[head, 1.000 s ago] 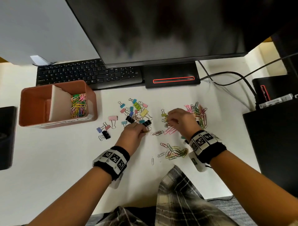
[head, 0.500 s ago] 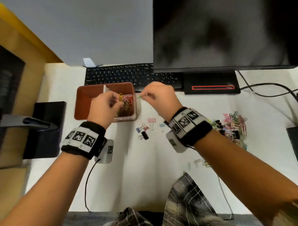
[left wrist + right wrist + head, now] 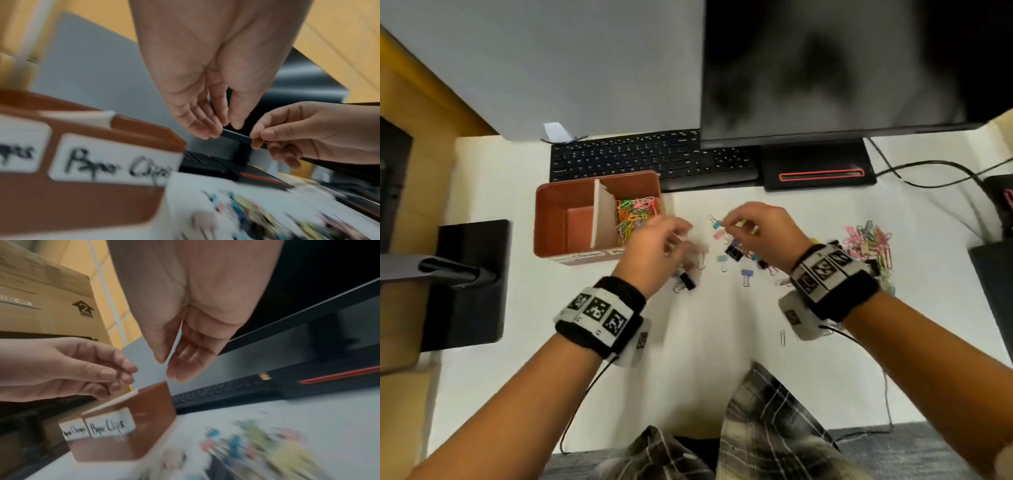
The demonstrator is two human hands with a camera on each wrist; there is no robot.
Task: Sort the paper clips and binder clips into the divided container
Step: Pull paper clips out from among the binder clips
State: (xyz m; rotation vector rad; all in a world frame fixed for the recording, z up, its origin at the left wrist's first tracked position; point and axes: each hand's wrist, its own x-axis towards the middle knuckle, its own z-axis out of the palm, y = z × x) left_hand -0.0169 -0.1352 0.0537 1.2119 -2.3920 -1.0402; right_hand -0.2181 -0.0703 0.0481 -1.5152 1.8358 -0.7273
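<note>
The brown divided container [image 3: 544,219] stands left of centre on the white desk, with a white divider. Its right compartment, labelled "Paper Clips" [image 3: 117,164], holds coloured paper clips [image 3: 635,217]. Its left compartment shows only brown floor. My left hand [image 3: 657,246] hovers just right of the container, its fingers relaxed and holding nothing [image 3: 218,129]. My right hand [image 3: 753,222] hangs over scattered binder clips [image 3: 746,274], also with nothing in it [image 3: 170,368]. A black binder clip [image 3: 686,281] lies below my left hand. A pile of paper clips [image 3: 869,240] lies to the right.
A black keyboard [image 3: 654,157] and a monitor [image 3: 842,68] on its stand base [image 3: 818,171] stand behind the container. A black block [image 3: 465,284] sits at the left. Cables [image 3: 928,174] and a black box [image 3: 993,284] are at the right. One loose paper clip [image 3: 783,337] lies near my right wrist.
Both hands picked at the clips, went over the container, and have now drawn back right and down over the binder clips. The small clips they carried are gone from their fingers.
</note>
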